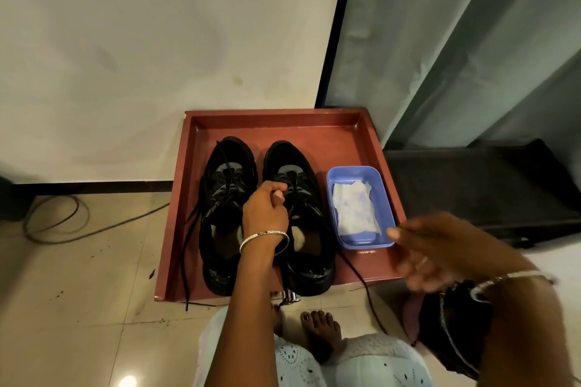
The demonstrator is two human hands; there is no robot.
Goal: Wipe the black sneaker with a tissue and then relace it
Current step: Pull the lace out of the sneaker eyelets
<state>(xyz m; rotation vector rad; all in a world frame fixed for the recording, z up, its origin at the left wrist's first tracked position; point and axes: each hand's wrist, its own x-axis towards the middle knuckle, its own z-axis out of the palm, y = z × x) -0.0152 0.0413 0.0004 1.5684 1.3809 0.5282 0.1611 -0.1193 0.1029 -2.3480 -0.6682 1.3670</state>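
Two black sneakers side by side in a red-brown tray (371, 141) on the tiled floor (78, 276), toes toward the far wall.

Your left hand (265, 207) is over the right sneaker (301, 173). Grip closed: fingers curled, pinching its lace (290, 198) at the eyelets. The lace's loose end trails off the tray's near edge.

The left sneaker (228, 166) is untouched, laces slack and hanging over the tray's left and near sides.

Your right hand (430, 251) is blurred, fingers spread, grip open and empty. It hovers just beside the near right corner of the blue plastic tub (358, 169).

The tub sits in the tray, right of the right sneaker, with the white tissue (355, 207) lying inside it.
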